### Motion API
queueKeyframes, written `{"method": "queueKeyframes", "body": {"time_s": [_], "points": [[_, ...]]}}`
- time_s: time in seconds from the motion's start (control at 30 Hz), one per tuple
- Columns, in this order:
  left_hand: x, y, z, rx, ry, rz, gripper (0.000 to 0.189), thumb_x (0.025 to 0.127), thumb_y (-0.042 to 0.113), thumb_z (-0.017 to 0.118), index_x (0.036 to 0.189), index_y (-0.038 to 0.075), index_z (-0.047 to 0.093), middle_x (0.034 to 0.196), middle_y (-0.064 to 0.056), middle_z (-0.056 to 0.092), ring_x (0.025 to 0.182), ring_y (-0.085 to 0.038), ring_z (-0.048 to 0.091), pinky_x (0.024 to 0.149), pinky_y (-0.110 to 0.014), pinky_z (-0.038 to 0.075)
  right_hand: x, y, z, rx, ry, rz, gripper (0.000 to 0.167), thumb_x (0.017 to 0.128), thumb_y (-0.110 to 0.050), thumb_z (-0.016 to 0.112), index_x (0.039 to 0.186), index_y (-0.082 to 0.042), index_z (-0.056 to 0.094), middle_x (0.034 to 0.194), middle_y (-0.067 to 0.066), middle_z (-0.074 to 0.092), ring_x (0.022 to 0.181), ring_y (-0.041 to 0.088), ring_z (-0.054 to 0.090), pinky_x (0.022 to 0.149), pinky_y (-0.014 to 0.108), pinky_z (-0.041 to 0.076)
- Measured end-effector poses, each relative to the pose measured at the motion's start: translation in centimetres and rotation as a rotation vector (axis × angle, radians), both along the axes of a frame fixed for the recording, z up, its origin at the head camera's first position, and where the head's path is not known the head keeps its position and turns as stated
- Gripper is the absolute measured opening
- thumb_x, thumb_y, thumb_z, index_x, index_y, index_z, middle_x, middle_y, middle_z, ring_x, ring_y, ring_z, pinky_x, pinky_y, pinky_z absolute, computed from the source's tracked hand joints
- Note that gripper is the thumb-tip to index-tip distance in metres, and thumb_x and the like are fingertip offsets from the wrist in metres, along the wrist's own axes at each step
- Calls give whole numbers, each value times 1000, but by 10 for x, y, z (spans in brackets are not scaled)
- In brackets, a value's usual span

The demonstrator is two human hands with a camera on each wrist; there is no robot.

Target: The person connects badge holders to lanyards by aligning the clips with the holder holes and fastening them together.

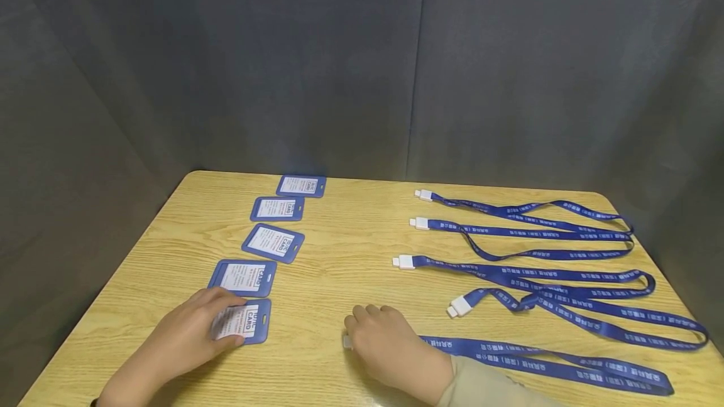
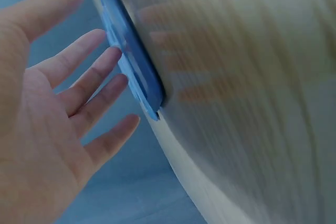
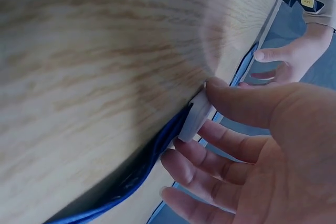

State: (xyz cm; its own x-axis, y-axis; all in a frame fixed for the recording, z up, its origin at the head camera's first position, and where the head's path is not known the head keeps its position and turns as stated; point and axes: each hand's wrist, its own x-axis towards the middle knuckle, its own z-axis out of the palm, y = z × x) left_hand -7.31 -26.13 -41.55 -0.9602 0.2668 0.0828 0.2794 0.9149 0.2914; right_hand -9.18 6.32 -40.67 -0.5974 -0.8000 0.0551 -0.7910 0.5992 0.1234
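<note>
Badge point(image 1: 252, 324) touching left fingers point(image 1: 213, 298) reads "CARD"; right fingers point(image 1: 362, 314) pinch printed lanyard point(image 1: 460, 347).

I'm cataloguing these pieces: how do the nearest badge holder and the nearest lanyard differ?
The badge holder is a flat rectangle; the lanyard is a long, looped strap. The badge holder frames a white card, while the lanyard bears white lettering. The left hand touches the badge holder; the right hand pinches the lanyard's white clip. Both are blue.

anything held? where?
Right hand pinches nearest lanyard by its white buckle; left hand spans nearest ID badge holder across long edges, grip unclear.
</note>
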Motion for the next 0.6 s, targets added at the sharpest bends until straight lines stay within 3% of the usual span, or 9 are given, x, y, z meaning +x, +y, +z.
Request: {"method": "queueKeyframes", "body": {"time_s": [0.17, 0.43, 0.6], "points": [[-4, -3, -1, -21, -11, -36, 58, 70, 36, 90, 118, 10, 69, 116, -2, 63, 107, -27, 62, 88, -51, 53, 0, 0, 1, -9, -11, -9, 17, 88, -25, 74, 87, -10, 64, 73, -4, 49, 59, 7, 44, 48, 19, 35], [-6, -3, -2, -30, -57, -35, 60, 70, 39, 89, 120, 11, 69, 116, 0, 61, 106, -24, 62, 88, -49, 53, -2, -3, 1, -6, -18, -8, 17, 90, -24, 73, 87, -11, 63, 73, -4, 49, 58, 7, 43, 48, 19, 34], [-8, 0, -1, -19, -34, -70, 59, 69, 38, 89, 120, 12, 70, 115, 3, 62, 106, -22, 63, 88, -47, 54, -7, -10, -1, -17, 34, 4, 17, 88, -26, 75, 83, -13, 65, 72, -6, 51, 56, 5, 41, 47, 17, 33]]}}
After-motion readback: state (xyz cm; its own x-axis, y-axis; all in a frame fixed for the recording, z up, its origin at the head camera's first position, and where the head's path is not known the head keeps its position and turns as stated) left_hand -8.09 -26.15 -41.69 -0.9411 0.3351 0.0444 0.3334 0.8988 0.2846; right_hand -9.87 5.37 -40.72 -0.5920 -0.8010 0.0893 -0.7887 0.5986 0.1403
